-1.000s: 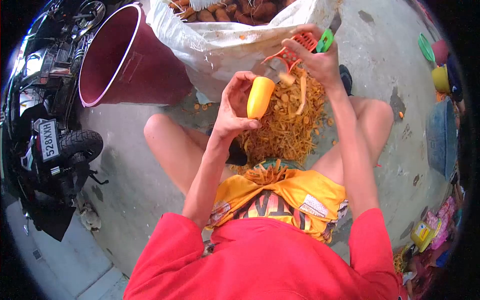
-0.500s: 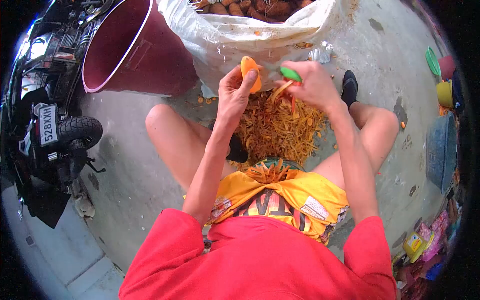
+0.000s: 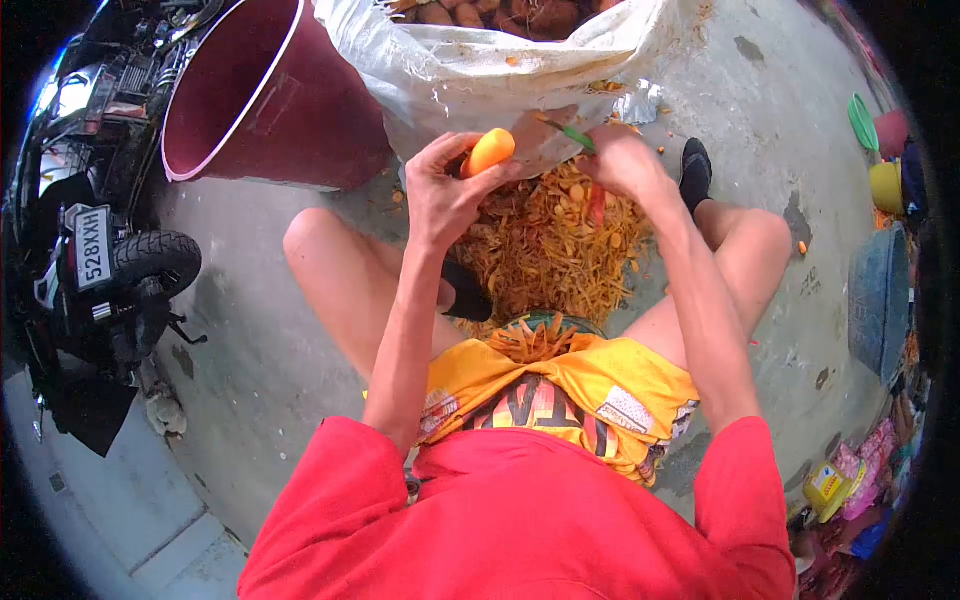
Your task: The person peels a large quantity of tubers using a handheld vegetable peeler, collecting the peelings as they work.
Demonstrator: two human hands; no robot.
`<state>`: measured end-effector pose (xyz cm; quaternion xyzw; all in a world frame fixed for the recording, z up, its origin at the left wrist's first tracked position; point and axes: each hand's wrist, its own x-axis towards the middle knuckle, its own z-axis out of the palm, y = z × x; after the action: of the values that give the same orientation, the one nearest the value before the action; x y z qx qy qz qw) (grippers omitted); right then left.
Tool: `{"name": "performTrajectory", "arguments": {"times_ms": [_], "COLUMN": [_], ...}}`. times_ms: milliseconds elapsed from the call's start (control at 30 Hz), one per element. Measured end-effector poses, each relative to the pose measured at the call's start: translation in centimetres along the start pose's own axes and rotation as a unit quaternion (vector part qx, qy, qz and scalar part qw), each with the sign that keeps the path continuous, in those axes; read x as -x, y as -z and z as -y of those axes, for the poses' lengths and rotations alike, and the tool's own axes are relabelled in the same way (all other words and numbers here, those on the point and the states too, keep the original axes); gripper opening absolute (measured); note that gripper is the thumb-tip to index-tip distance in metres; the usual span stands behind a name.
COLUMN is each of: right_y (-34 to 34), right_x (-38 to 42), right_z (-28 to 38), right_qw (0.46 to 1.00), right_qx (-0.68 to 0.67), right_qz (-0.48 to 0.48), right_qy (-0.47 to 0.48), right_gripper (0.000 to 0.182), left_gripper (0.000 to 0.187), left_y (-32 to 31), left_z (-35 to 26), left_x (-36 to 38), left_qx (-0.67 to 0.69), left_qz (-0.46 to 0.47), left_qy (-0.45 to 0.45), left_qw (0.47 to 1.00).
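Note:
An orange carrot (image 3: 489,152), its peeled surface smooth and bright, is held by my left hand (image 3: 440,192) with the fingers wrapped round it. To the right, my right hand (image 3: 628,165) grips a green-handled peeler (image 3: 577,137), whose tip points left toward the carrot without touching it. Below both hands a heap of orange peelings (image 3: 555,250) lies on the floor between my legs. More peelings (image 3: 535,340) rest near the yellow shorts. Behind the hands stands a white sack (image 3: 480,80) with unpeeled carrots (image 3: 540,17) inside.
A large maroon bucket (image 3: 300,120) stands at the upper left, beside a motorcycle (image 3: 155,265). On the right are a blue-grey basin (image 3: 880,300), a yellow container (image 3: 886,188) and a green round item (image 3: 863,122). A yellow tub (image 3: 828,486) lies at the lower right.
The carrot has tilted, with its end now facing up and right. My left hand has turned and shifted left. The peeler has rotated in my right hand, which has moved slightly.

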<state>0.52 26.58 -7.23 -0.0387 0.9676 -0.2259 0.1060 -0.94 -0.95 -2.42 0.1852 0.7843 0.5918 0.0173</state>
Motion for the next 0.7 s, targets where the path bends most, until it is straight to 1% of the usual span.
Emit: {"name": "performTrajectory", "arguments": {"times_ms": [67,100,133,200,233,267,333,367,400,433,467,533,567,600,633,667,700], "right_y": [0.9,1.6,1.2,0.3,0.4,0.7,1.4,1.7,2.1,1.8,1.8,2.1,2.4,2.7,2.9,3.1,3.4], "right_x": [0.1,0.8,1.0,1.4,1.6,1.7,1.6,1.8,2.0,1.7,1.9,2.1,2.0,2.1,2.0,1.9,2.0], "right_z": [0.3,1.4,1.2,0.5,0.8,0.8,1.6,1.9,2.1,1.7,1.6,2.2,2.4,2.6,2.8,2.8,3.0], "right_qw": [0.997,0.996,0.996,0.997,0.997,0.998,0.998,0.998,0.998,0.996,0.996,0.998,0.998,0.998,0.998,0.999,0.998], "right_qx": [0.065,0.063,0.066,0.058,0.054,0.048,0.044,0.035,0.027,0.046,0.051,0.024,0.029,0.022,0.013,0.013,0.023], "right_qz": [0.020,0.040,0.037,0.052,0.050,0.049,0.047,0.049,0.051,0.074,0.072,0.059,0.053,0.052,0.052,0.049,0.060], "right_qy": [-0.032,-0.057,-0.047,-0.025,-0.011,-0.003,0.008,0.007,0.003,-0.009,-0.015,0.004,0.002,0.008,0.013,0.010,0.005], "right_gripper": [0.034,0.041,0.041,0.045,0.045,0.045,0.045,0.045,0.046,0.047,0.047,0.045,0.045,0.044,0.043,0.043,0.042], "left_gripper": [0.027,0.031,0.040,0.045,0.049,0.050,0.042,0.038,0.036,0.035,0.037,0.034,0.030,0.030,0.028,0.026,0.026], "left_y": [0.4,1.2,2.1,4.7,6.0,7.3,10.7,11.5,12.1,14.2,16.3,17.0,16.9,16.5,16.0,15.7,13.6], "left_z": [0.0,-0.8,-1.3,-3.1,-3.3,-3.1,-3.0,-2.5,-1.9,-2.0,-2.1,-1.0,-0.6,-0.4,-0.1,0.2,-1.6], "left_x": [0.4,0.5,0.1,-0.6,-1.1,-1.4,-2.4,-3.1,-4.1,-6.0,-7.7,-8.7,-8.8,-9.3,-9.6,-9.8,-10.2], "left_qx": [0.036,-0.024,-0.039,-0.117,-0.098,-0.075,0.072,0.233,0.383,0.529,0.660,0.621,0.599,0.602,0.610,0.607,0.510], "left_qz": [0.021,0.063,0.134,0.315,0.374,0.377,0.307,0.130,-0.050,-0.061,-0.069,-0.246,-0.230,-0.225,-0.103,0.019,-0.057], "left_qy": [0.060,0.087,0.106,0.116,0.127,0.130,0.099,0.092,0.080,0.079,0.076,0.080,0.081,0.076,0.071,0.067,0.093], "left_qw": [0.997,0.994,0.984,0.935,0.914,0.914,0.944,0.959,0.919,0.843,0.744,0.740,0.763,0.762,0.783,0.792,0.853]}}
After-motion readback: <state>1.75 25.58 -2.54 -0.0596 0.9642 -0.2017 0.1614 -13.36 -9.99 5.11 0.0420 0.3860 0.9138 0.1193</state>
